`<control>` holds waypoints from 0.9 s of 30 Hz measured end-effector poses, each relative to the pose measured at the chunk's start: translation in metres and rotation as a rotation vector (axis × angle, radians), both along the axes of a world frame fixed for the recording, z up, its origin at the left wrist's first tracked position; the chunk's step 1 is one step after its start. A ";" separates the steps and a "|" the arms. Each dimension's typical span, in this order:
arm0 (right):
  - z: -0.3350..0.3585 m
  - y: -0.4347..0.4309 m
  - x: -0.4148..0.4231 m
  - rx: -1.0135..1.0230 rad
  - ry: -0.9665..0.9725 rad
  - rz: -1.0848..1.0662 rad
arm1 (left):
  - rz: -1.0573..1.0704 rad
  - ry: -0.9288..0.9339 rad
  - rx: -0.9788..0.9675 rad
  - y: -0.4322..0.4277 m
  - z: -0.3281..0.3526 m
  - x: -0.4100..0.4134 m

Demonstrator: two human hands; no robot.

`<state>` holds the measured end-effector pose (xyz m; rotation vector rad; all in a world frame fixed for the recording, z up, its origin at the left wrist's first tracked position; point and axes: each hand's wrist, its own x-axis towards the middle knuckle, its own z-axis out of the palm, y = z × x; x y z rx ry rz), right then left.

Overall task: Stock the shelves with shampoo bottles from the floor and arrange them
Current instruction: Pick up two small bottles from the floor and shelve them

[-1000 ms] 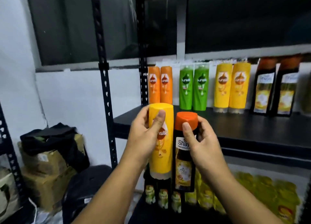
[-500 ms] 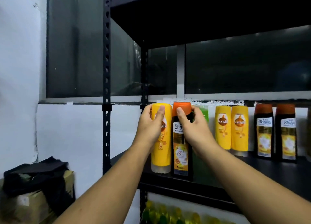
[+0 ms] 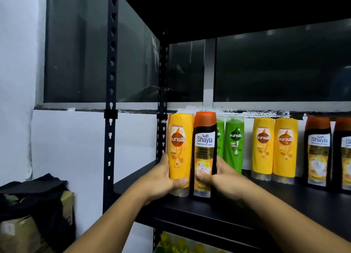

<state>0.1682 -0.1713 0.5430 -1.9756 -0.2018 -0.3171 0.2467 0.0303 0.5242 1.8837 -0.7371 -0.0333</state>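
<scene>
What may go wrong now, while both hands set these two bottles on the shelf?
1. The yellow bottle and black bottle stand near the front edge of the shelf; released here, one might tip off.
2. Pushed back, they may knock the green bottles behind them.
3. The other yellow bottles and black bottles stand further right, so leaving these here would mix the colours.

yellow Sunsilk bottle [image 3: 179, 148]: upright, clear cap down, front-left of shelf [image 3: 247, 207], left hand [image 3: 163, 184] grips low | black orange-topped Shayla bottle [image 3: 205, 150]: upright, touching its right side, right hand [image 3: 224, 176] grips low
</scene>
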 end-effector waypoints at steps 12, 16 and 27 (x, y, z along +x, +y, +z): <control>-0.004 0.014 0.112 -0.015 -0.016 -0.124 | 0.218 -0.059 0.001 -0.020 0.000 0.110; -0.014 0.009 0.120 -0.037 -0.057 -0.133 | 0.207 -0.063 -0.049 -0.018 -0.007 0.116; -0.018 0.007 0.125 -0.163 0.001 -0.266 | 0.291 -0.059 0.028 -0.013 -0.007 0.116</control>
